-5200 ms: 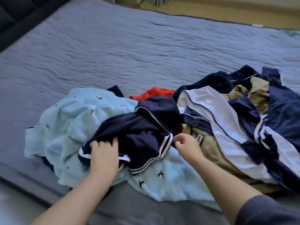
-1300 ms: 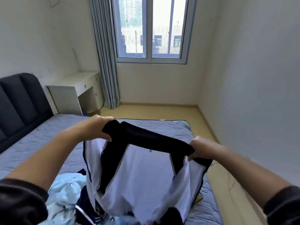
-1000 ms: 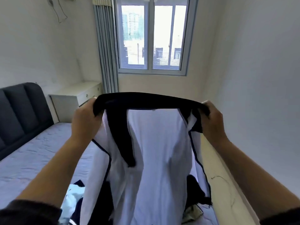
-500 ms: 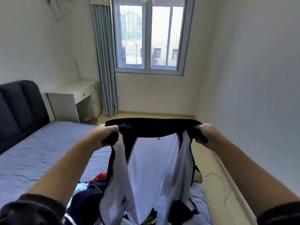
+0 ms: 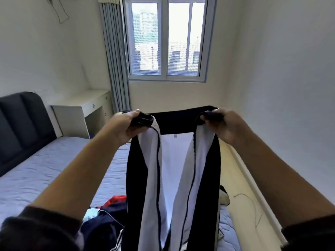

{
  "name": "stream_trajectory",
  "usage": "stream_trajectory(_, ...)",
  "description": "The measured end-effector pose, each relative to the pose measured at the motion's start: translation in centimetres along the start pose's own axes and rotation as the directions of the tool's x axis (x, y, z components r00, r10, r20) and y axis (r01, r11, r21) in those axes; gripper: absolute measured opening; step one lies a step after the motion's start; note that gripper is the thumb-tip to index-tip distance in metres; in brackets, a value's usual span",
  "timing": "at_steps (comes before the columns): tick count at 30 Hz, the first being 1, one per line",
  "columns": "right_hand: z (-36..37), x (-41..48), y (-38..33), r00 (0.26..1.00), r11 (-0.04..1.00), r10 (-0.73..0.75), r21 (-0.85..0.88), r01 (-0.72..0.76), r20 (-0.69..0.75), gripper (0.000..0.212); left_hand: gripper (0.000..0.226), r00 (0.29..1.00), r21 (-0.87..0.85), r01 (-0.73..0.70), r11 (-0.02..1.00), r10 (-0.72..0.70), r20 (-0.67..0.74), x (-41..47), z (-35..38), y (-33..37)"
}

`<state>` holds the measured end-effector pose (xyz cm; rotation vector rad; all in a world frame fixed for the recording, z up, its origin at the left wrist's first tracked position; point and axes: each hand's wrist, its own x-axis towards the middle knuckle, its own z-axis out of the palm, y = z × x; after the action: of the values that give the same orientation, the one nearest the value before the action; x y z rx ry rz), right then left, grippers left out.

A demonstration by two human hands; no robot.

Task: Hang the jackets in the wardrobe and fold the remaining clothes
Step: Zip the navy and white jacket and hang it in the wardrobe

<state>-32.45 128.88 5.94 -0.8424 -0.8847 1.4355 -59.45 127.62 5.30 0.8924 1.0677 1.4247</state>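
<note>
A white-and-navy jacket [image 5: 174, 178] hangs open at centre frame — the left hand [image 5: 125, 125] and right hand [image 5: 223, 124] each grip its dark collar. Lower left, a clothes pile [image 5: 107, 214] lies on the grey bed [image 5: 45, 171]; window [image 5: 167, 38] at top centre.

Got loads of bare mattress [image 5: 45, 174] on the left, plus a clothes pile [image 5: 107, 216] right under the hanging jacket [image 5: 152, 178], a wall [image 5: 282, 91] close on the right and a desk [image 5: 78, 113] up ahead.
</note>
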Motion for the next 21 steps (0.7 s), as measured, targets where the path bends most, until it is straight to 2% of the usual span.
stream_trajectory(3,-0.2,6.4,3.9,1.0,0.955,0.025,-0.295,-0.023,0.002,0.034,0.019,0.996,0.151,0.046,0.987,-0.035,-0.078,6.1,2.2,-3.6)
stream_trajectory(5,-1.0,9.1,6.2,0.996,0.858,0.081,-0.511,-0.049,0.039,0.053,0.042,0.993,0.297,0.114,0.948,-0.097,-0.07,9.0,3.4,-6.9)
stream_trajectory(7,-2.8,10.5,9.5,0.986,0.793,0.157,-0.603,-0.089,0.06,0.071,0.048,0.986,0.369,0.164,0.915,-0.151,-0.063,10.1,3.4,-10.6)
stream_trajectory(9,-5.9,10.0,14.4,0.968,0.753,0.247,-0.636,-0.167,0.038,0.073,0.041,0.975,0.442,0.221,0.869,-0.209,-0.076,9.9,1.5,-16.2)
stream_trajectory(11,-9.5,8.2,20.6,0.934,0.698,0.355,-0.656,-0.289,-0.035,0.073,0.043,0.939,0.514,0.343,0.786,-0.298,-0.172,8.9,-2.2,-23.5)
stream_trajectory(13,-12.9,5.1,26.4,0.877,0.65,0.455,-0.617,-0.445,-0.154,0.075,0.031,0.882,0.559,0.47,0.683,-0.379,-0.279,6.5,-6.0,-30.5)
stream_trajectory(14,-14.4,3.4,29.1,0.84,0.63,0.5,-0.578,-0.519,-0.209,0.075,0.024,0.846,0.544,0.533,0.648,-0.421,-0.327,4.9,-7.6,-33.7)
stream_trajectory(16,-16.7,0.1,33.6,0.752,0.571,0.601,-0.513,-0.64,-0.269,0.073,0.025,0.769,0.464,0.64,0.613,-0.512,-0.384,1.1,-9.3,-37.7)
stream_trajectory(21,-20.2,-5.9,42.0,0.57,0.39,0.749,-0.471,-0.791,-0.338,0.067,0.017,0.61,0.342,0.792,0.506,-0.676,-0.413,-5.5,-10.2,-44.1)
